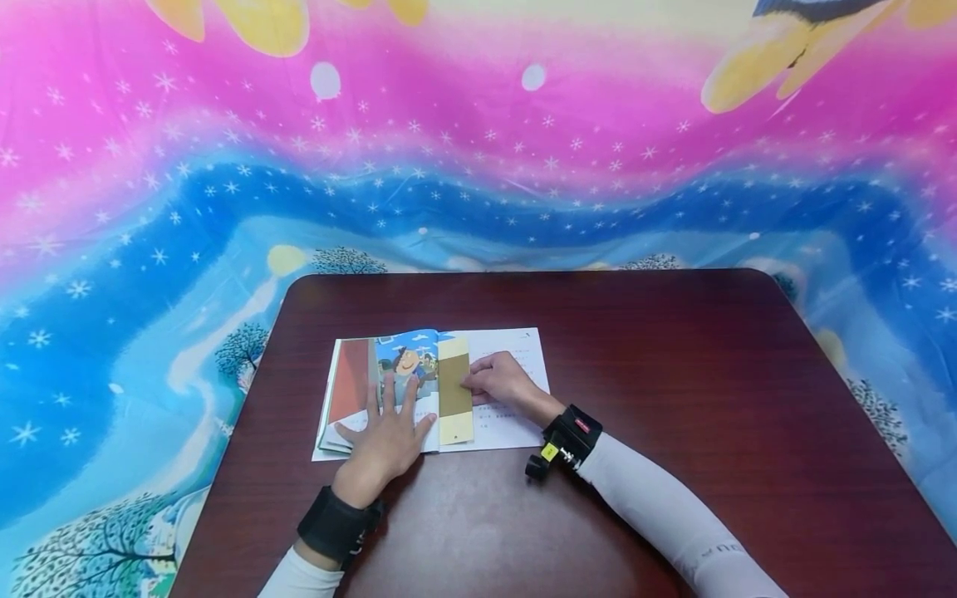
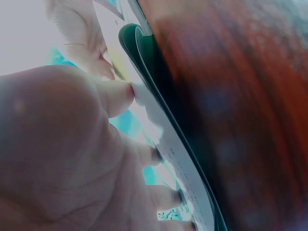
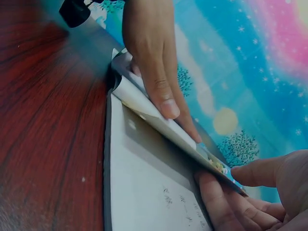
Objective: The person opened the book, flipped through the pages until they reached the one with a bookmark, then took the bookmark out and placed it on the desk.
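Observation:
An open picture book (image 1: pixel 508 340) lies on the table, with a cartoon figure on its left side and printed lines on its right. My left hand (image 1: pixel 386 444) rests on the left side with fingers spread, the thumb near the fold. In the right wrist view, my right hand (image 3: pixel 255 192) pinches the edge of a raised page (image 3: pixel 185 144), thumb on one face and fingers behind it. From the head, this page (image 1: pixel 454 386) appears as a narrow olive and cream strip beside the fold. The left wrist view shows the left palm (image 2: pixel 62 154) and the book's curved spine (image 2: pixel 137 43).
A dark reddish-brown table (image 1: pixel 673 357) extends around the book, mostly to the right. Behind it hangs a pink and blue patterned cloth (image 1: pixel 478 191). Black bands (image 1: pixel 336 525) with small devices are strapped to both wrists.

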Demonstrator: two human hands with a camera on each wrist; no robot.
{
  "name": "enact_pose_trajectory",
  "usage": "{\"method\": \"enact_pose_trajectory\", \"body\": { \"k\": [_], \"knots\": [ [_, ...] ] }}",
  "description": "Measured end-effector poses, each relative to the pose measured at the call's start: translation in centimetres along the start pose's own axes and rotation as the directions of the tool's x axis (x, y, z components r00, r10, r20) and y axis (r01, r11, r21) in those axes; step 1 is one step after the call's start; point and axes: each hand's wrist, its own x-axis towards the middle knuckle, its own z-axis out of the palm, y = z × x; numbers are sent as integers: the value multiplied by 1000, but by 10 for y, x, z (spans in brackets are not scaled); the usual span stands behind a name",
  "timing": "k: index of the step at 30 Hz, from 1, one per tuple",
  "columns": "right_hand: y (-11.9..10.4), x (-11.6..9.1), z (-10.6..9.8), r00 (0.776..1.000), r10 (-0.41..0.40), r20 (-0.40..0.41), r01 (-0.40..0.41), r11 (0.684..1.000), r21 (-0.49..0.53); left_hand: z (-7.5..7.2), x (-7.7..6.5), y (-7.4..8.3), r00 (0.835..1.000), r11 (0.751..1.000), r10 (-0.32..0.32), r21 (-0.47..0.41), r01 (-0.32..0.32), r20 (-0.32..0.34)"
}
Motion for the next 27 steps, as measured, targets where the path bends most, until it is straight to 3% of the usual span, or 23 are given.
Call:
{"method": "enact_pose_trajectory", "body": {
  "k": [13, 22, 27],
  "knots": [
    [2, -1, -3, 1000, 26, -6, -25, 1000, 15, -6, -4, -6, 999, 999, 30, -44, -28, 35],
    [7, -2, -11, 1000, 21, -15, -20, 998, 63, -4, -9, -16, 999, 999, 27, -25, -26, 44],
    [9, -7, -19, 1000, 20, -18, -19, 999, 37, -1, -16, -24, 998, 999, 54, 3, -54, 31]
  ]
}}
